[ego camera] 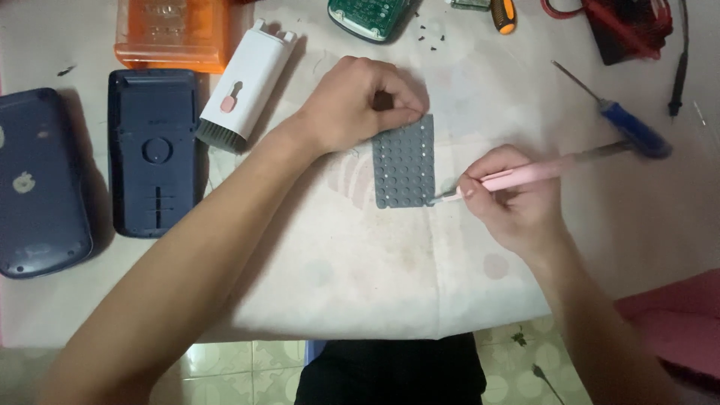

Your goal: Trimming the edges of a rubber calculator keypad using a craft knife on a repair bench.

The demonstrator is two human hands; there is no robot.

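A grey rubber keypad mat [403, 162] with rows of round bumps lies on the white cloth. My left hand [358, 101] pinches its top edge and holds it down. My right hand [516, 196] grips a pink pen-shaped tool [525, 175], and the tool's tip touches the mat's lower right corner.
Two dark blue calculator shells [154, 150] [37, 184] lie at the left, beside a white cleaning brush case [246, 84] and an orange box [172, 34]. A green circuit board [369, 16], small screws, a blue screwdriver [626, 124] and red wires [630, 22] lie along the back.
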